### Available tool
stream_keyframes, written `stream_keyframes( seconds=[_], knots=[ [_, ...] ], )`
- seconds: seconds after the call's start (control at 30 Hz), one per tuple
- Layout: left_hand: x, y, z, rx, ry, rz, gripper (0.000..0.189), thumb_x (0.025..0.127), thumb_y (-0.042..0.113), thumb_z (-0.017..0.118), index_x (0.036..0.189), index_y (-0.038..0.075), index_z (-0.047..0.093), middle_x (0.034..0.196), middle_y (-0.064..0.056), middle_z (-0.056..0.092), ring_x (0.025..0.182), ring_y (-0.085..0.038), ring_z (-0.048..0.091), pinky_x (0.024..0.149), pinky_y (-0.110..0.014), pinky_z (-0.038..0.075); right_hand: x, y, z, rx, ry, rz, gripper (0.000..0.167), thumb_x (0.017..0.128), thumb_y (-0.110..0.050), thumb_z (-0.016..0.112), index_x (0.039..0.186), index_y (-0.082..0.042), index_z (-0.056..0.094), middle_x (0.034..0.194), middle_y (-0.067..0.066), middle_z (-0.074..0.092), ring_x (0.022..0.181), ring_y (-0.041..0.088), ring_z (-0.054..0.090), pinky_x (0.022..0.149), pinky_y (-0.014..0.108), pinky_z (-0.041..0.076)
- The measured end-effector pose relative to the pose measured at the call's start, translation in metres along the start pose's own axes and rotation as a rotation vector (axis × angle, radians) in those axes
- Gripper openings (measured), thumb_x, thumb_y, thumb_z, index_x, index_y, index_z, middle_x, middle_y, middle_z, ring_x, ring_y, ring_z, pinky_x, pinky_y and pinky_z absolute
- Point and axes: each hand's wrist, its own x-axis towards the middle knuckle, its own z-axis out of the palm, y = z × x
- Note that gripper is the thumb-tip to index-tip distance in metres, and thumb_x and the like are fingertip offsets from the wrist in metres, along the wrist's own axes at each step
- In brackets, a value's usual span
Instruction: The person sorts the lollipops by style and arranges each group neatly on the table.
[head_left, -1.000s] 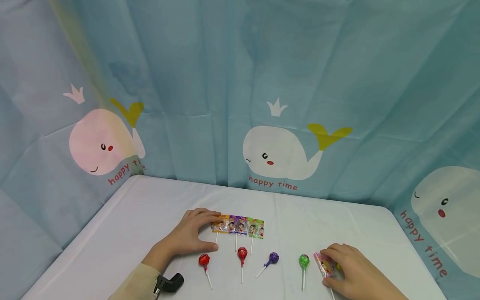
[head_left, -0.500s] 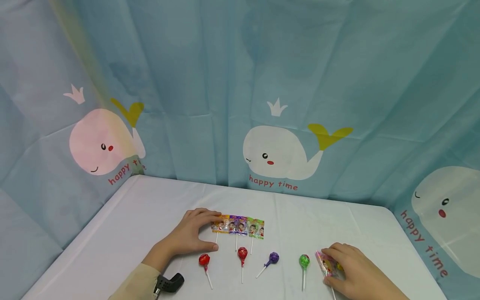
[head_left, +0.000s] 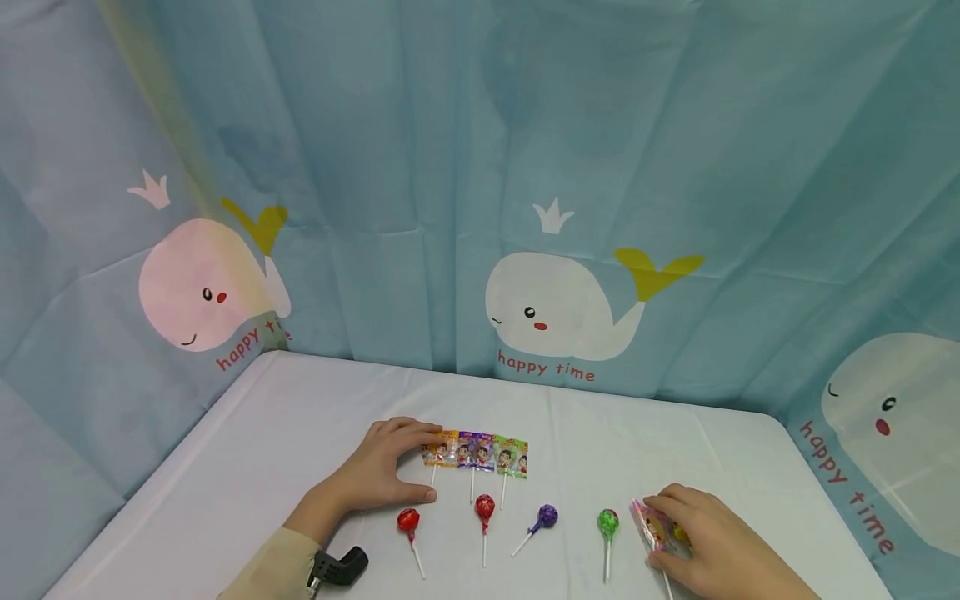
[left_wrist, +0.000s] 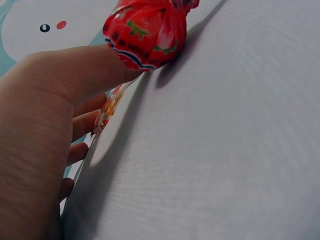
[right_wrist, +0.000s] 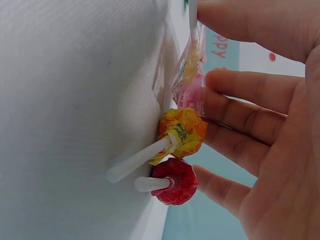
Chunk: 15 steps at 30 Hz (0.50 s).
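Observation:
In the head view, my left hand point(head_left: 386, 471) rests at the left end of a row of flat-wrapped lollipops, its fingertips over the orange lollipop point(head_left: 444, 450). Beside that lie a purple one point(head_left: 476, 451) and a green one point(head_left: 512, 457). My right hand point(head_left: 701, 537) pinches a pink-wrapped lollipop point(head_left: 652, 527), thumb by the stick and fingertips on the wrapper. Close under the right fingers, the right wrist view shows a yellow ball lollipop point(right_wrist: 184, 132) and a red ball lollipop point(right_wrist: 176, 182). A red ball lollipop point(left_wrist: 147, 35) looms near the left thumb in the left wrist view.
Between the hands lie ball lollipops: red point(head_left: 408, 521), another red point(head_left: 485, 506), purple point(head_left: 547, 516) and green point(head_left: 608, 522). They are on a white tablecloth point(head_left: 300, 417). A blue whale-print curtain point(head_left: 420, 283) stands behind the table.
The right hand and its pink-wrapped lollipop have shifted slightly to the right and away from the person. The left hand and the other lollipops stay in place.

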Motion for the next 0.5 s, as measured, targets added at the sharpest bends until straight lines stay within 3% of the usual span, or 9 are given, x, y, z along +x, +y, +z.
stream_keyframes(
  seconds=[0.2,0.5],
  knots=[
    [0.0011,-0.0005,-0.0014,-0.003,0.002,0.004,0.078,0.08,0.069,0.088,0.149,0.038,0.067,0.158,0.015,0.055,0.148,-0.025,0.042,0.117,-0.065,0.033,0.0025,-0.002,-0.0039,-0.015,-0.062,0.059,0.052,0.088,-0.049,0.09,0.126,-0.016,0.075,0.116,-0.02,0.06,0.099,0.003,0.057,0.087,0.038,0.059],
    [0.0005,-0.0009,-0.0006,-0.004,0.004,0.01,0.078,0.08,0.068,0.088,0.148,0.038,0.067,0.158,0.014,0.055,0.148,-0.025,0.043,0.117,-0.064,0.033,0.0034,-0.0053,-0.0074,-0.03,-0.078,0.106,0.055,0.085,-0.046,0.093,0.127,-0.015,0.076,0.119,-0.016,0.063,0.103,0.007,0.061,0.091,0.042,0.061]
  ],
)
